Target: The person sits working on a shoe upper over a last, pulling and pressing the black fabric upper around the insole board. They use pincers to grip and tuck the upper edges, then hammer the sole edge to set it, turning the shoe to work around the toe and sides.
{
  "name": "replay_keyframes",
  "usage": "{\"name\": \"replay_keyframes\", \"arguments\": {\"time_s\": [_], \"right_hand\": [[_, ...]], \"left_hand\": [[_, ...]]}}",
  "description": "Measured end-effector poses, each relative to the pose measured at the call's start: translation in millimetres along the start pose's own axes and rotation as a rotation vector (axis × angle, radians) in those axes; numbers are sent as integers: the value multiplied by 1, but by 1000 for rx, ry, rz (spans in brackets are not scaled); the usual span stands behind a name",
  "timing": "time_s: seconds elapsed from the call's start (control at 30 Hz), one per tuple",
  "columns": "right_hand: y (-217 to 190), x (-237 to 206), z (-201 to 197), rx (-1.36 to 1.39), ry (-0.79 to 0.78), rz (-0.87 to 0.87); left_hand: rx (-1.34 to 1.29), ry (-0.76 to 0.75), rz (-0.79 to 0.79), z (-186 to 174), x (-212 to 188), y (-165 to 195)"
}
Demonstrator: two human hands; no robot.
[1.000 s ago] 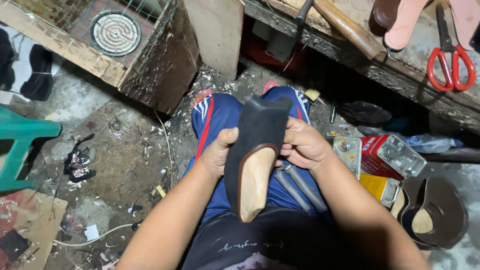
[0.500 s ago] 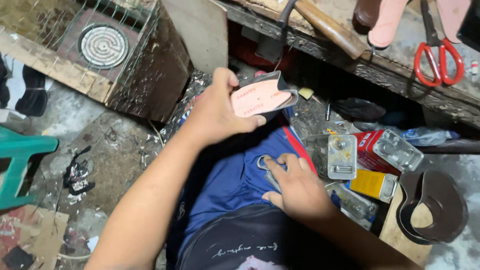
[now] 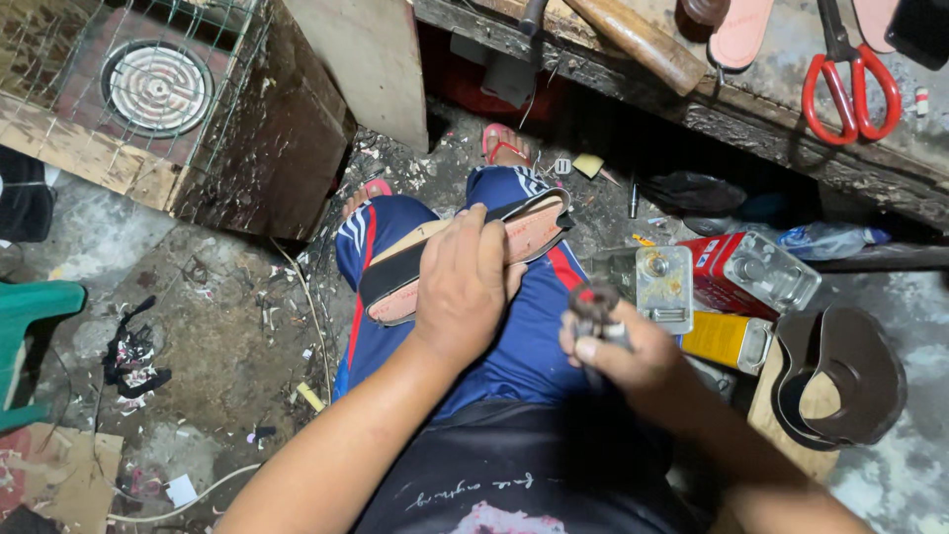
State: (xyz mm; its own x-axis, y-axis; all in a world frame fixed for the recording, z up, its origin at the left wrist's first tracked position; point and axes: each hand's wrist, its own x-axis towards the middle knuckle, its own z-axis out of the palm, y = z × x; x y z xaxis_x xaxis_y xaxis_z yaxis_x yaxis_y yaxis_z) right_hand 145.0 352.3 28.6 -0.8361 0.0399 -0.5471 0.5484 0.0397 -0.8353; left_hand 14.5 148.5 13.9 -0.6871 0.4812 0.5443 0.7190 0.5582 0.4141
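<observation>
— Head view: what does the left hand [image 3: 463, 293] have?
— Its fingers [image 3: 484, 242] are pressed flat over a shoe sole [image 3: 465, 252], pink on its face with a dark rim, which lies tilted across the blue-trousered lap.
— And the right hand [image 3: 623, 354]?
— Its fingers [image 3: 591, 348] are closed around a small dark tool [image 3: 593, 302] with a red spot, held upright, just right of the sole and not touching it.
— What lies beyond those fingers?
— To their right, metal cans [image 3: 712, 287] in silver, red and yellow on the floor, then a brown shoe upper [image 3: 840, 376]. Above them, the desk [image 3: 771, 109] carries red-handled scissors [image 3: 850, 84] and a wooden handle [image 3: 643, 40].
</observation>
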Motion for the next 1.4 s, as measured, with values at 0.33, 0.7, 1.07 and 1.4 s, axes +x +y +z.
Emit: {"name": "replay_keyframes", "arguments": {"time_s": [0.33, 0.7, 1.07, 1.4], "right_hand": [[-65, 8, 16, -892, -40, -77], [-50, 2, 28, -944, -14, -179], [-31, 50, 50, -908, 270, -560], [-35, 113, 50, -973, 372, -661]], "left_hand": [[-199, -77, -115, -39, -5, 13], [-112, -33, 14, -36, -22, 23], [-282, -152, -228, -30, 10, -23], [-325, -235, -197, -20, 39, -63]]}}
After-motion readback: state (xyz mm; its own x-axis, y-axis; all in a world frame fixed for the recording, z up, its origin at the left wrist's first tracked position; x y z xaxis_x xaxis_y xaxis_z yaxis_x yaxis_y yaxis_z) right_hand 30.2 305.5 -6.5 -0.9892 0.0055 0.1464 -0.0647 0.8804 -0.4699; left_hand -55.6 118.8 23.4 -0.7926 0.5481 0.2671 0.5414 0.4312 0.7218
